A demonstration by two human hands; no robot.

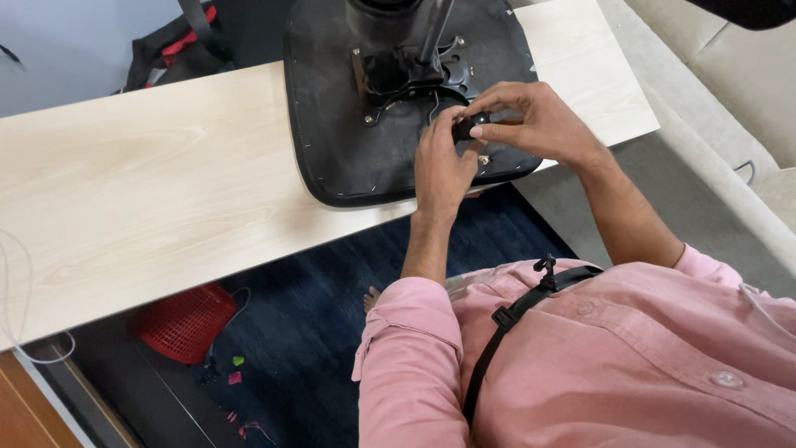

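An upside-down black chair seat (348, 141) lies on a light wooden table (149, 182), with its metal mechanism plate (406, 70) and black column (385, 21) pointing up. Both my hands work at the seat's near right edge. My right hand (535, 124) pinches a small black knob (466, 126) between thumb and fingers. My left hand (441, 166) is curled right under it, fingers touching the same knob and the seat's underside. What sits beneath the knob is hidden by my fingers.
A red plastic basket (186, 322) and small coloured scraps (236, 369) lie on the dark blue carpet under the table. A black-and-red bag (178, 50) sits behind the table. A beige sofa (730, 108) runs along the right. A white cable (16, 332) hangs at the left.
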